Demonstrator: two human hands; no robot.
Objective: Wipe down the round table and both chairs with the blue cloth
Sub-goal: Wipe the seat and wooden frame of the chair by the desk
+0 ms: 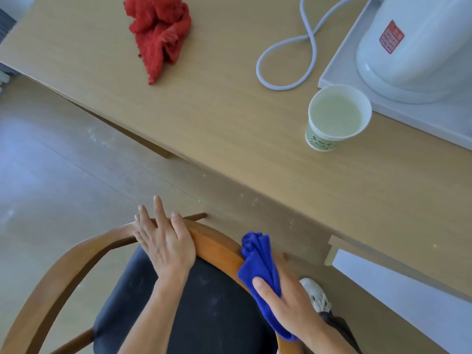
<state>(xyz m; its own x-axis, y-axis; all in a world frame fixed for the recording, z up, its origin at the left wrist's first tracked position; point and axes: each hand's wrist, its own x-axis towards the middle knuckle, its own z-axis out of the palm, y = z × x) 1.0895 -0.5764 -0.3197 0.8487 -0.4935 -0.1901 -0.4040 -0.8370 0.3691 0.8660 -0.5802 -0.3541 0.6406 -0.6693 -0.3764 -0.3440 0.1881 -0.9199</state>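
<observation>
Your right hand (288,300) clamps the blue cloth (258,267) against the curved wooden backrest of the chair (214,244), thumb on top and fingers wrapped beneath, while your left hand (163,241) lies flat on the same rail with fingers straight and slightly spread. Beyond, the tan table (229,154) carries a paper cup (337,118), a red rag (158,31), a looped cord (286,60) and a white kettle (419,39) on a tray (421,111).

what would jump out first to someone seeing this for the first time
Probably the blue cloth, held in the right hand against the curved wooden chair rail at lower centre. Next, the red cloth crumpled at the top of the wooden table, and the paper cup of pale liquid on the right.
</observation>
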